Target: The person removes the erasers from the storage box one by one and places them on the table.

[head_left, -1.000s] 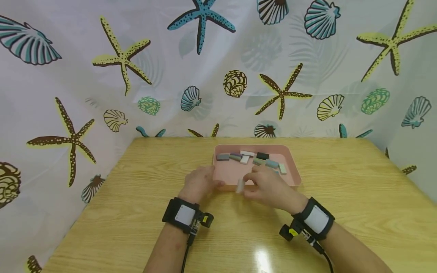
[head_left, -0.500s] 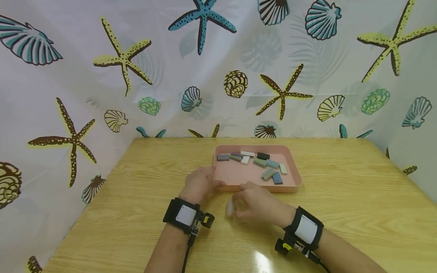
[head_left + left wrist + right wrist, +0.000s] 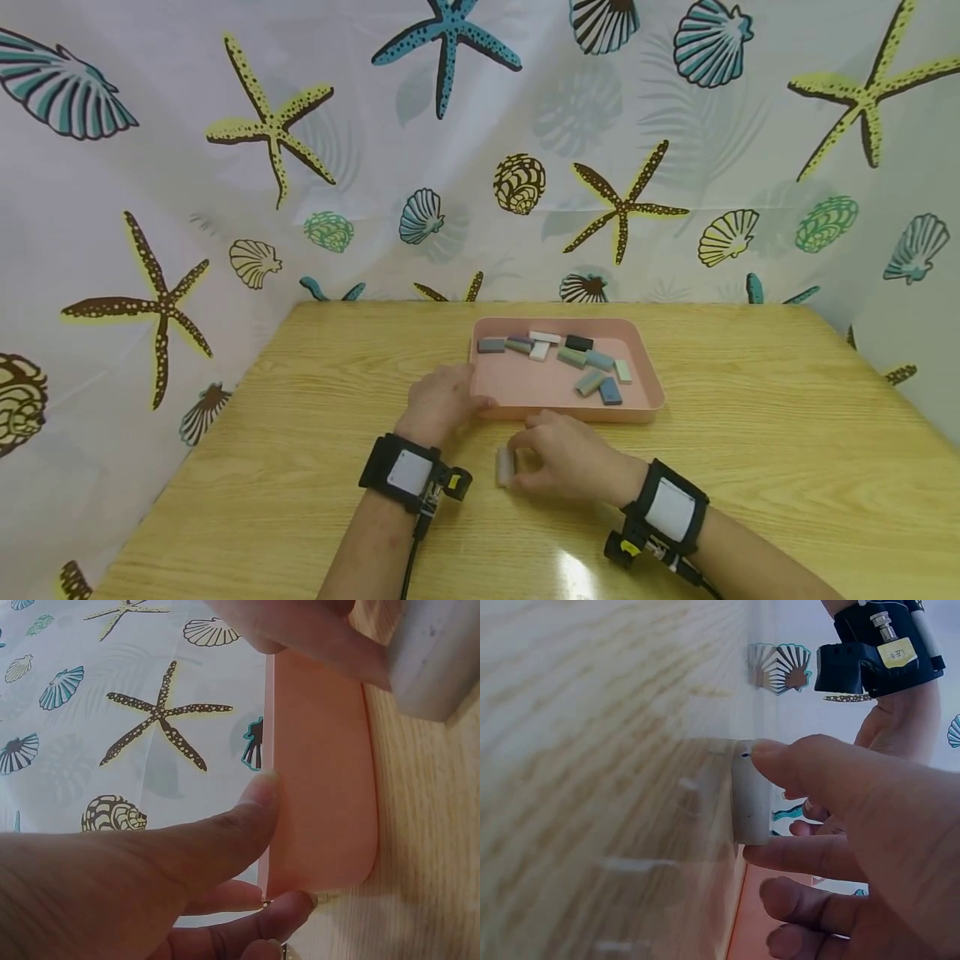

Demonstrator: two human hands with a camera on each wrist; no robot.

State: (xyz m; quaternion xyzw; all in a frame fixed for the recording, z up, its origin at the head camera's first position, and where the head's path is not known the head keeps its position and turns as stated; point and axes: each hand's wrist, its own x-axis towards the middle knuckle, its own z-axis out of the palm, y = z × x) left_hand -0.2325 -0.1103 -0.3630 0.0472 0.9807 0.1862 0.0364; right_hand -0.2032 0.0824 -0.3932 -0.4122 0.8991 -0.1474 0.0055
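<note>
My left hand grips the near left corner of a shallow pink tray. In the left wrist view its thumb lies on the tray's rim, with the fingers around the outside of the corner. Just in front of the tray, my right hand pinches a small white eraser between thumb and index finger. The right wrist view has the eraser against the tabletop, thumb at one end and index finger at the other, dark specks on its face. The remaining right fingers are loosely bent.
Several small blocks lie in the tray's back and right parts, among them a black one, a blue one and a white one. The wooden table ends at a hanging cloth printed with shells and starfish.
My right hand has come out over the tray's front edge, toward me and to the left, bringing the eraser down to the table. The left hand stays at the tray's corner.
</note>
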